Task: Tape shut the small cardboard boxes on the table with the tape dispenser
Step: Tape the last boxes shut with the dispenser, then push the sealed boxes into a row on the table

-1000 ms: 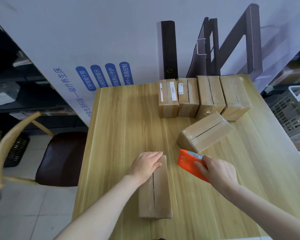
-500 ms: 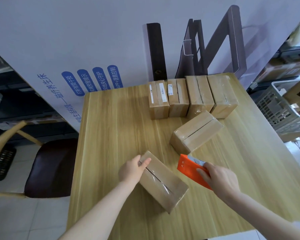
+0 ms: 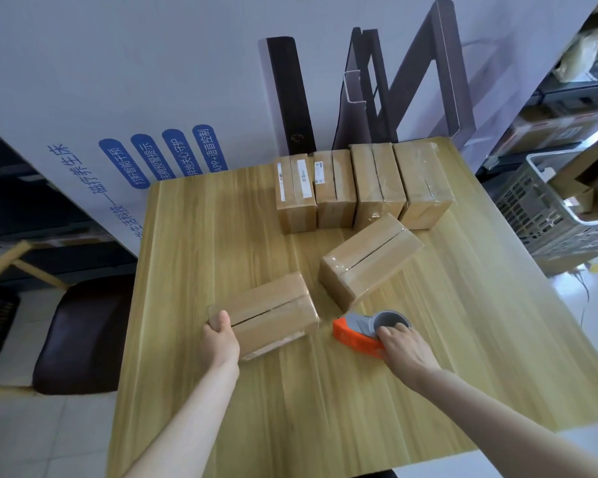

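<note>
A small cardboard box lies crosswise near the middle of the wooden table, its top seam showing. My left hand grips its left end, thumb on top. To its right, my right hand holds the orange tape dispenser with its grey roll, down on the table. A second box with clear tape on it lies at an angle just behind the dispenser.
Several taped boxes stand in a row at the table's far edge against a white printed board. A grey plastic crate sits off the right side. A dark chair stands at the left.
My left hand has turned the near box further, so it now lies crosswise. My right hand has lowered the dispenser onto the table, roll facing up. The camera has shifted.
</note>
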`<move>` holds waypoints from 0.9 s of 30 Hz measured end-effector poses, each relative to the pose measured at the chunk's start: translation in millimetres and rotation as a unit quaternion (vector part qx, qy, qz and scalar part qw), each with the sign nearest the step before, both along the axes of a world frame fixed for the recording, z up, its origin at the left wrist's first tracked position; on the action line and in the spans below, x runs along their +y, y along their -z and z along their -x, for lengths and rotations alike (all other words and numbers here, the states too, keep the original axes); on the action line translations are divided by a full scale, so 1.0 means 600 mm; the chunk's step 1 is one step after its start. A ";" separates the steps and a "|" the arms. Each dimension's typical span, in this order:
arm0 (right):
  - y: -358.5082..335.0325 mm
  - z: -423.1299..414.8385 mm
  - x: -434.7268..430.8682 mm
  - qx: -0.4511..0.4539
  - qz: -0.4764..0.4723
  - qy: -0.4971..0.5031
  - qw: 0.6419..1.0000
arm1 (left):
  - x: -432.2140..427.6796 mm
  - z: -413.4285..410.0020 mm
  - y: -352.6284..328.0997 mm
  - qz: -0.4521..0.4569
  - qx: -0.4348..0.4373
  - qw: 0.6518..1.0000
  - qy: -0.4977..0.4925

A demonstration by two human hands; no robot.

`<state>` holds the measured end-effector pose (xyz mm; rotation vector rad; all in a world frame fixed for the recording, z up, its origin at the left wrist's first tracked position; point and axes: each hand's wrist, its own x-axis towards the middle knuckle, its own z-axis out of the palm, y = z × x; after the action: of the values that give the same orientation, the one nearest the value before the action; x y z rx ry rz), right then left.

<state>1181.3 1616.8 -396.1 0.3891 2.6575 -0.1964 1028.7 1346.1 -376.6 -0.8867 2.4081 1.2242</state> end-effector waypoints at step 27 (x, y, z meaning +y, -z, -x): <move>-0.057 0.301 -0.059 0.164 0.414 0.317 0.837 | 0.052 0.028 0.031 -0.225 0.026 0.944 -0.239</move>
<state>1000.7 1581.2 -362.0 0.9646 2.3177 -1.6649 1012.2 1377.5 -395.4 -1.3326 1.8629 1.8889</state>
